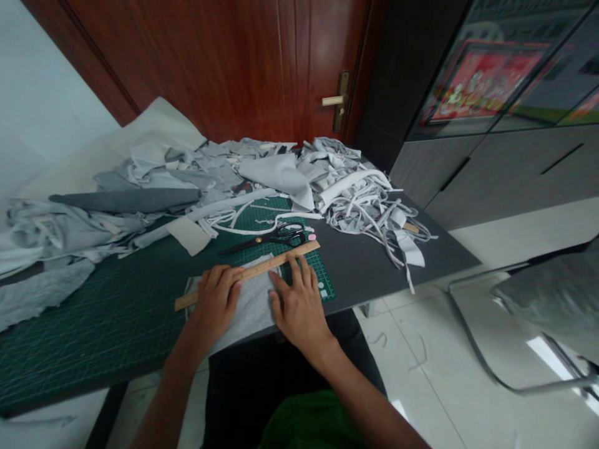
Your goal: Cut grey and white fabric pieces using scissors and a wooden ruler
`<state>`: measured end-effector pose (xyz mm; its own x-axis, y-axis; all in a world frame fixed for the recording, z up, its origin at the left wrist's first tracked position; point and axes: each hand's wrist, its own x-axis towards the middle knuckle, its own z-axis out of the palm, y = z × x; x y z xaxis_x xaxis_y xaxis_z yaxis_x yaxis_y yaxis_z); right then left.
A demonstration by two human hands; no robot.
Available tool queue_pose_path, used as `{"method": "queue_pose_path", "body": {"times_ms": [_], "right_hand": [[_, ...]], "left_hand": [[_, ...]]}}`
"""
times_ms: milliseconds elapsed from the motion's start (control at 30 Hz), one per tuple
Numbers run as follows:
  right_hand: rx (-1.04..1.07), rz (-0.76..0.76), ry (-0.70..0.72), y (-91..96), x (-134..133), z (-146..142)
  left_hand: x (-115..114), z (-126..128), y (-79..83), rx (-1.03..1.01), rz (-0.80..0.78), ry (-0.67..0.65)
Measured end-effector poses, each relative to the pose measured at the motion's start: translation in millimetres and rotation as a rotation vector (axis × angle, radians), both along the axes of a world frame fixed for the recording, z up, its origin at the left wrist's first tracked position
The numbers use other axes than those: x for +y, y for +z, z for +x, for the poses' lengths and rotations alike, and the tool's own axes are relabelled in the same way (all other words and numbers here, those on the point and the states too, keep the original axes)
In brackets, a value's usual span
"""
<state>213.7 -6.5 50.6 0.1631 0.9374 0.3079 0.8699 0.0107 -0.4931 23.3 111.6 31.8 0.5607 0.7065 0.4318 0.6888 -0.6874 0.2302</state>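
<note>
A dark table (pixel 374 262) carries a green cutting mat (pixel 93 312), with a heap of grey fabric scraps (pixel 281 171) along its far side. A grey fabric piece (pixel 255 299) lies at the mat's near edge. The left hand (pixel 218 299) presses flat, fingers together, on the wooden ruler (pixel 262 268) laid slanting across it, while the right hand (pixel 299 302) rests flat with fingers spread on the fabric, its fingertips at the ruler, neither hand pinching anything. Black scissors (pixel 276 238) and a small pink marker (pixel 312 237) lie just beyond the ruler.

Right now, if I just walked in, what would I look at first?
Probably the heap of grey and white fabric scraps across the far side of the table. Nearer, the left hand presses a wooden ruler onto a grey cloth while the right hand lies flat beside it, on a green cutting mat. Black scissors lie beyond the ruler.
</note>
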Motion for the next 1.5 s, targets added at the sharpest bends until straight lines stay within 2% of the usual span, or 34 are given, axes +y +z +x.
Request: {"method": "queue_pose_path", "body": {"times_ms": [333,633,767,833,867,933,1000,1033,1133,1233,1500], "right_hand": [[-0.024,-0.067,-0.171,-12.0,1,-9],[0.002,-0.023,-0.180,-16.0,1,-10],[0.056,0.043,-0.167,-9.3,-1,3],[0.116,0.091,-0.071,0.6,5,19],[0.139,0.120,0.045,6.2,13,29],[0.162,0.188,0.363,16.3,34,48],[0.194,0.177,0.638,21.9,62,62],[0.182,0.125,0.751,22.7,76,67],[0.059,0.036,0.858,20.1,105,73],[-0.051,0.045,0.796,16.1,110,75],[-0.253,0.076,0.495,10.6,84,73]], "left_hand": [[4,-3,-7.6,0.003,-0.020,-0.007],[4,-2,-2.3,0.048,0.058,-0.043],[3,-2,-1.4,0.041,0.058,-0.042],[3,-1,-1.3,0.039,0.046,-0.022],[3,-1,-1.2,0.040,0.038,-0.018],[3,-1,-1.0,0.041,0.024,-0.020],[3,-1,-1.0,0.036,0.025,-0.029],[3,-1,-1.1,0.032,0.030,-0.030],[2,-1,-2.1,0.018,0.035,-0.031],[1,-1,-3.1,0.011,0.011,-0.035],[-2,1,-2.6,-0.008,-0.029,-0.018]]}}
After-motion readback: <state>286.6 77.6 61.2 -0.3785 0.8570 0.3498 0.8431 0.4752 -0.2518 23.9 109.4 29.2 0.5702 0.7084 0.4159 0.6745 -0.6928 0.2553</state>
